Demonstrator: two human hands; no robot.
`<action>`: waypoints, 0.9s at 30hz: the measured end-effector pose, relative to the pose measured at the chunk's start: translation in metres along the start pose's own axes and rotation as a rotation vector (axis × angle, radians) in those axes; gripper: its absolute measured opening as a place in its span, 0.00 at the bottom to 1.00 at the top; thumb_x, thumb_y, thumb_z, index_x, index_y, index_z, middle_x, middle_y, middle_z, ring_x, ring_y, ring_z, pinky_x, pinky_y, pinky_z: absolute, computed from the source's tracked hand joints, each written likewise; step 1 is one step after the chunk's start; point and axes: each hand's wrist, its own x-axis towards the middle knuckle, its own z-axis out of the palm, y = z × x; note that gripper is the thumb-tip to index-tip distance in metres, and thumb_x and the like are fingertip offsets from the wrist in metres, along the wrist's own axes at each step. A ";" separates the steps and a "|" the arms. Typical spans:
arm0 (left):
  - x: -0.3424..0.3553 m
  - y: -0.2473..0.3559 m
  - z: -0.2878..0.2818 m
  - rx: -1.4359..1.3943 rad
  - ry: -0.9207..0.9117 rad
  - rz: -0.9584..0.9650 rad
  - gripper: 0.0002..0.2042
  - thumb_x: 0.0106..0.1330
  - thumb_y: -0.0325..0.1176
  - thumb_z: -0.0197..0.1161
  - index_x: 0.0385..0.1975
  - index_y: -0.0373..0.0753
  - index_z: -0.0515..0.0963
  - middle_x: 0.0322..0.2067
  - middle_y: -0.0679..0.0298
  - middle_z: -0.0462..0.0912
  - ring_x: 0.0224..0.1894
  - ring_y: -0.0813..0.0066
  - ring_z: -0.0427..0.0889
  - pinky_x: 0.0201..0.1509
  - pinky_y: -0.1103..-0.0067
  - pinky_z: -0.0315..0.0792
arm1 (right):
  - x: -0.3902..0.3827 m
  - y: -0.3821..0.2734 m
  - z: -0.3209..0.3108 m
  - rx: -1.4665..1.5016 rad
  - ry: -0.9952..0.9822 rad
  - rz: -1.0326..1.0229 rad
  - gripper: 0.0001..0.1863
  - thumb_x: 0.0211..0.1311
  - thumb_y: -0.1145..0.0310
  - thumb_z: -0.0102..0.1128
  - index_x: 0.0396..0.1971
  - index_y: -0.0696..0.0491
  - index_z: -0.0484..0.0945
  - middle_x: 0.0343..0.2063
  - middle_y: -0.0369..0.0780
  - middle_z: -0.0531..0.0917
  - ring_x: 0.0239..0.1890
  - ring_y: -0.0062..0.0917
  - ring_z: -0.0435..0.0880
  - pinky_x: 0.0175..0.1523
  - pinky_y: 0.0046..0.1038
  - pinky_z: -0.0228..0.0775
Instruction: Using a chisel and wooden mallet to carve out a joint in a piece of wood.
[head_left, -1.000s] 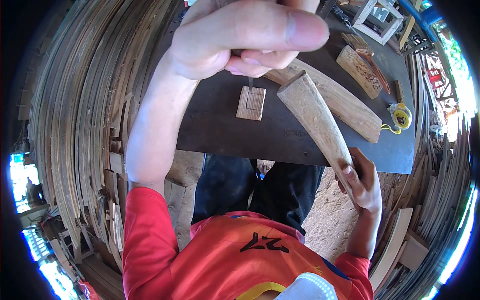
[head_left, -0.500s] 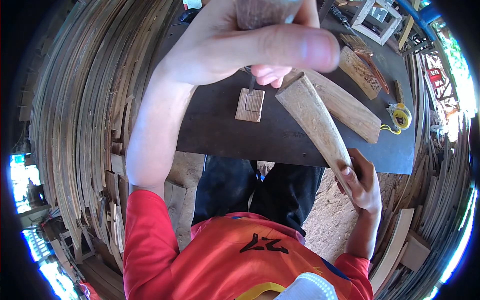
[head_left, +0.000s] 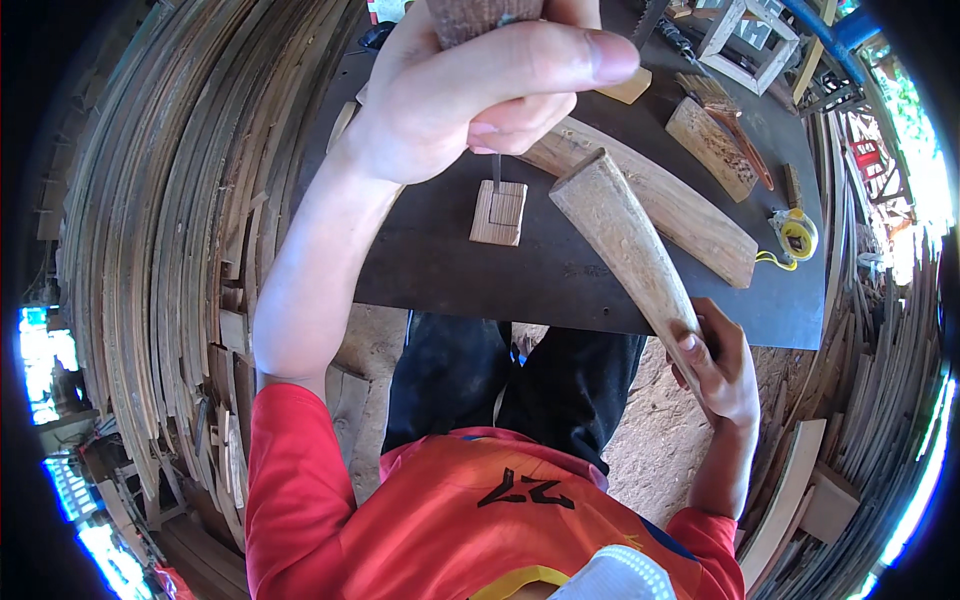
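My left hand is wrapped round the wooden handle of an upright chisel. Its thin metal blade stands on a small light wooden block marked with a drawn rectangle; where the tip rests is too small to make out exactly. The block lies on the dark tabletop. My right hand grips the lower end of a long, slightly curved wooden club, its thick head raised to the right of the chisel. A wide plank lies behind the club.
A yellow tape measure is near the table's right edge. Rough wood offcuts, a pale wooden frame and tools lie toward the back right. Stacked wood strips flank me on the left and right.
My left hand shifted slightly and tilted, bringing the top of the chisel handle into view; since half a second ago it moved a little left. My right hand and the club barely moved.
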 end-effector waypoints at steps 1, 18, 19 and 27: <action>-0.001 0.000 0.000 -0.006 0.008 -0.008 0.09 0.63 0.24 0.58 0.22 0.34 0.68 0.09 0.72 0.64 0.09 0.87 0.58 0.11 0.84 0.47 | 0.000 0.000 0.000 -0.002 -0.002 0.001 0.26 0.64 0.52 0.61 0.43 0.64 0.75 0.17 0.36 0.75 0.16 0.14 0.71 0.22 0.22 0.61; 0.003 0.006 0.005 0.034 0.025 -0.093 0.10 0.64 0.26 0.60 0.22 0.36 0.68 0.10 0.73 0.63 0.09 0.88 0.56 0.12 0.84 0.46 | 0.000 -0.003 0.000 -0.019 -0.013 0.005 0.26 0.64 0.52 0.62 0.43 0.64 0.75 0.18 0.37 0.76 0.17 0.15 0.72 0.22 0.22 0.61; 0.003 0.005 0.005 0.033 0.013 -0.080 0.10 0.64 0.26 0.60 0.22 0.36 0.68 0.10 0.73 0.63 0.09 0.88 0.56 0.12 0.84 0.46 | 0.000 -0.003 0.000 -0.018 -0.012 0.004 0.26 0.64 0.53 0.62 0.43 0.64 0.75 0.18 0.37 0.76 0.17 0.15 0.72 0.22 0.22 0.61; 0.003 -0.001 0.003 0.076 0.039 -0.042 0.09 0.64 0.25 0.59 0.22 0.37 0.68 0.10 0.73 0.64 0.09 0.89 0.56 0.12 0.85 0.46 | 0.001 -0.002 -0.001 -0.024 -0.015 0.001 0.26 0.64 0.52 0.62 0.43 0.64 0.75 0.18 0.37 0.76 0.17 0.15 0.72 0.22 0.22 0.62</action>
